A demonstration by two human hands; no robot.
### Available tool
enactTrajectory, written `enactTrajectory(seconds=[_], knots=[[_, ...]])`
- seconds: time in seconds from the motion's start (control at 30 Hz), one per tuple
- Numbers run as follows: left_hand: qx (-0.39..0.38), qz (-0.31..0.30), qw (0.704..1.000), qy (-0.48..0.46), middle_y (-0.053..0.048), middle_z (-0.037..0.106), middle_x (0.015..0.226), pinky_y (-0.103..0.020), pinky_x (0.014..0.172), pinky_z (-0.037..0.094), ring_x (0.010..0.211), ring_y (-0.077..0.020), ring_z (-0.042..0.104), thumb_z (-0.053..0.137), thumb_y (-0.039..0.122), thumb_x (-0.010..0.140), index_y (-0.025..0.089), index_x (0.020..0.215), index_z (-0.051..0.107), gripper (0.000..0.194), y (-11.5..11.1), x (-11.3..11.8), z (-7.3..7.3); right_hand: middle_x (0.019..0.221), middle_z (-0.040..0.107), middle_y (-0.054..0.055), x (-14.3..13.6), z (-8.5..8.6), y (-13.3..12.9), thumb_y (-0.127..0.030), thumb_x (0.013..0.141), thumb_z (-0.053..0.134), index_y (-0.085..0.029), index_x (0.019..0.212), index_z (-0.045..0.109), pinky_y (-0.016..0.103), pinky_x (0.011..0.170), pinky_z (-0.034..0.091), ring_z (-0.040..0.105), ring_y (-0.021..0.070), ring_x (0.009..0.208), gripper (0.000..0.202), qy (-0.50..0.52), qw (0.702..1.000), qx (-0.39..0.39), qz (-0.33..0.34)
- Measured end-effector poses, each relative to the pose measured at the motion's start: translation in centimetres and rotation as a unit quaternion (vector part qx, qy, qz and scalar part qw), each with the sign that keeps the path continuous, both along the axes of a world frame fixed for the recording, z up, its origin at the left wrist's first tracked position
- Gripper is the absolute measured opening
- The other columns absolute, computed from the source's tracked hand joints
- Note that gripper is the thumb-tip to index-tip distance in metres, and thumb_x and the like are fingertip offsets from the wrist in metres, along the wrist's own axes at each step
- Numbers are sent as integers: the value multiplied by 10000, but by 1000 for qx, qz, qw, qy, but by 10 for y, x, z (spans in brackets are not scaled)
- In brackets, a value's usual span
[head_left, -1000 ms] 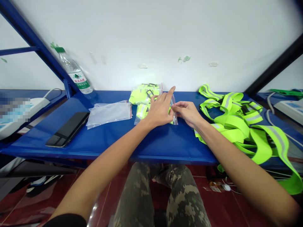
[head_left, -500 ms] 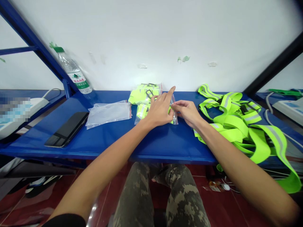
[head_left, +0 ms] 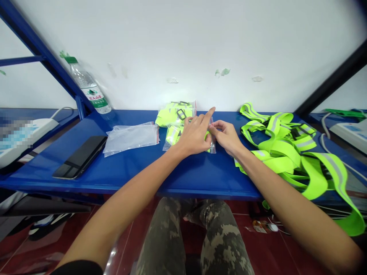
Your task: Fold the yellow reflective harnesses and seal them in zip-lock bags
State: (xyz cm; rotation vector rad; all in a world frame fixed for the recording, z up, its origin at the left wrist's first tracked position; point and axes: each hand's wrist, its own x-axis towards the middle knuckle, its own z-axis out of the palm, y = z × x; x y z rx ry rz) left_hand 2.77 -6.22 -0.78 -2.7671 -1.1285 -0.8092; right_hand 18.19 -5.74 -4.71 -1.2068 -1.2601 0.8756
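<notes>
Centrally, a clear bag (head_left: 212, 148) of yellow-green strap (head_left: 173, 135), partly under the left hand (head_left: 195, 134), fingers loosely spread over it, the right hand (head_left: 228, 138) pinching its right edge, more bagged strap (head_left: 172, 115) just above, flat bags (head_left: 132, 138) left of centre, loose straps (head_left: 286, 151) at right.

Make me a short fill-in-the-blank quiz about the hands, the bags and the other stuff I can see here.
1. The left hand and the right hand are both at a filled zip bag on a ____ tabletop.
2. In the picture, the black smartphone lies to the ____ of the flat zip bags.
3. The water bottle has a ____ cap.
4. The loose reflective straps lie on the picture's ____ side.

Missing words: blue; left; green; right.
</notes>
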Motion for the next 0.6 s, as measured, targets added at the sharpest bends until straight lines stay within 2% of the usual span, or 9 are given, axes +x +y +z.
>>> enactTrajectory(seconds=[0.2, 0.4, 0.6], knots=[[1, 14, 1000, -6, -145, 587, 1328, -458, 1063, 316, 1222, -283, 525, 419, 224, 890, 147, 1580, 172, 736, 0, 2, -1, 675, 624, 2, -1, 2, 0, -448, 678, 766, -179, 739, 624, 235, 507, 399, 505, 102, 556, 311, 6, 1000, 12, -22], [6, 39, 999, -10, -136, 610, 1273, -458, 1059, 312, 1197, -271, 526, 402, 212, 888, 133, 1572, 191, 719, 3, 1, -4, 646, 650, 28, 1, 7, -3, -470, 611, 834, -162, 750, 661, 282, 535, 482, 560, 139, 567, 379, 51, 996, -75, 10], [5, 39, 999, -6, -141, 605, 1288, -459, 1066, 302, 1191, -272, 525, 414, 212, 877, 125, 1566, 217, 722, 2, 1, -3, 594, 622, 7, 1, 4, -1, -428, 658, 831, -170, 706, 621, 249, 497, 433, 534, 117, 532, 335, 22, 998, -57, 13]])
